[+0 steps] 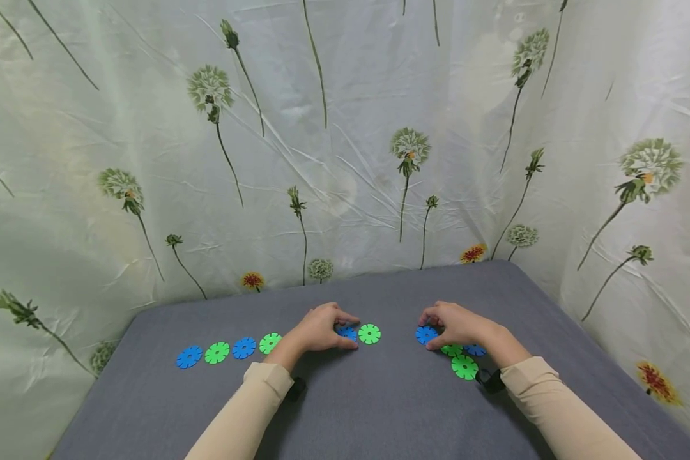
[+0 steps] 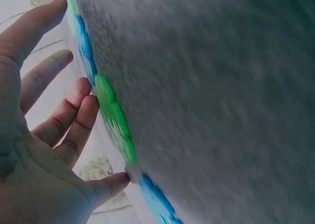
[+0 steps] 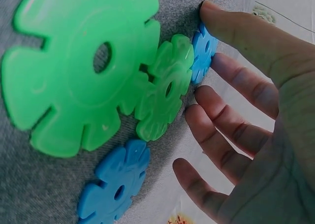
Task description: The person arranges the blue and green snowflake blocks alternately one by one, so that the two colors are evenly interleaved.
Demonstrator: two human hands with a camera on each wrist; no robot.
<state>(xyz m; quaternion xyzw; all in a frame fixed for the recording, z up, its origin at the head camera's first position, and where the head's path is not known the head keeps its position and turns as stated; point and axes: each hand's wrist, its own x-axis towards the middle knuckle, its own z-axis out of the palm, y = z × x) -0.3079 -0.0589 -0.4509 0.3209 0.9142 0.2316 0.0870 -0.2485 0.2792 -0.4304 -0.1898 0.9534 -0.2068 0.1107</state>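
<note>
In the head view my left hand (image 1: 320, 329) is at a row of flower-edged plastic discs. Its straightened thumb and index finger flank a blue disc (image 1: 347, 333), with a gap at the index side. A green disc (image 1: 370, 333) adjoins that blue one on the right. The left wrist view shows another green disc (image 2: 115, 120) beside the other fingers. My right hand (image 1: 457, 324) pinches a separate blue disc (image 1: 426, 334) by its edges between thumb and index finger. Under that hand lie a green disc (image 3: 167, 88), a blue disc (image 3: 115, 184) and a nearer green disc (image 1: 464, 367).
Leftward the row continues with a blue disc (image 1: 190, 357), a green disc (image 1: 216, 352), a blue disc (image 1: 244, 347) and a green disc (image 1: 270, 343). The grey table (image 1: 374, 409) ends at a dandelion-print curtain (image 1: 345, 160) behind and at the sides.
</note>
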